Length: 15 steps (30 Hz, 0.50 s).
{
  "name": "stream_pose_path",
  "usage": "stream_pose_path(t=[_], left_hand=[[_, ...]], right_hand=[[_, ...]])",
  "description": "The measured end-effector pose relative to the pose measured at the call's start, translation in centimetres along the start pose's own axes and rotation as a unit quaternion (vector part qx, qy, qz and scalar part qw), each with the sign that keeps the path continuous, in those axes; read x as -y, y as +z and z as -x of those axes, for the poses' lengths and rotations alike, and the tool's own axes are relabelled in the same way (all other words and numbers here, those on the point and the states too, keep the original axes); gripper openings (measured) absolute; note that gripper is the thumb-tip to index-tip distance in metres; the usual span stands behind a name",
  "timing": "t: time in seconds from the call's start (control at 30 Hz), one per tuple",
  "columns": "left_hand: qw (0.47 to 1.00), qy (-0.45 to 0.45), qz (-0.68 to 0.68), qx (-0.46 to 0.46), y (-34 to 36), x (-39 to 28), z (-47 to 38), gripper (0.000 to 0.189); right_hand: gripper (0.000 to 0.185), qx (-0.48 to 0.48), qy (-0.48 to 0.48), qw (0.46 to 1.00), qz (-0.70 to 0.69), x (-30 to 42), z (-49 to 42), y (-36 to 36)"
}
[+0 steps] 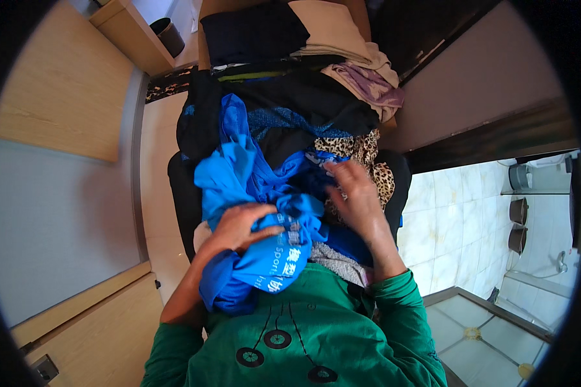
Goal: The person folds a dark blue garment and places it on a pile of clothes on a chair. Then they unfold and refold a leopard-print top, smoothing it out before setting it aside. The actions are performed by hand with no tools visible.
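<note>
A bright blue garment (271,256) with white lettering lies bunched over my lap. My left hand (244,225) grips its fabric between thumb and fingers. To the right, my right hand (352,193) is slightly blurred, its fingers apart above a leopard-print cloth (383,181) and dark blue fabric; I see nothing held in it. Beyond the hands, a black garment with blue patches (295,116) is spread in loose folds. A grey fluffy cloth (336,261) shows beneath, near my waist.
Folded black cloth (254,31) and folded beige cloth (331,29) are stacked at the far side, beside a purple-and-beige cloth (368,84). Wooden cabinetry (63,87) stands left, with a dark bin (168,37) beyond. A brown wall panel (479,77) and tiled bathroom floor (450,227) lie right.
</note>
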State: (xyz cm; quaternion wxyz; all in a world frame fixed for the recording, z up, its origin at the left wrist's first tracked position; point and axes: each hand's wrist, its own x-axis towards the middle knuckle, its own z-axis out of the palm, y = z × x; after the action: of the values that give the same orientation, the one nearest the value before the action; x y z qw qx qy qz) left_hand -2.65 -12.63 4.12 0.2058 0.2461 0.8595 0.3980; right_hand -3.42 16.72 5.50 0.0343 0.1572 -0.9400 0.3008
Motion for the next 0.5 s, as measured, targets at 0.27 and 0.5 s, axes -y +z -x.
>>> stream_pose_path(t=[0.27, 0.5], left_hand=[[0.982, 0.013, 0.168, 0.09, 0.2, -0.2, -0.4, 0.043], [0.983, -0.037, 0.177, 0.037, 0.7, 0.1, -0.4, 0.042]], right_hand=[[0.04, -0.074, 0.111, 0.987, 0.084, -7.2, -1.9, 1.9], [0.011, -0.035, 0.231, 0.864, -0.446, -7.5, -1.0, 0.5]])
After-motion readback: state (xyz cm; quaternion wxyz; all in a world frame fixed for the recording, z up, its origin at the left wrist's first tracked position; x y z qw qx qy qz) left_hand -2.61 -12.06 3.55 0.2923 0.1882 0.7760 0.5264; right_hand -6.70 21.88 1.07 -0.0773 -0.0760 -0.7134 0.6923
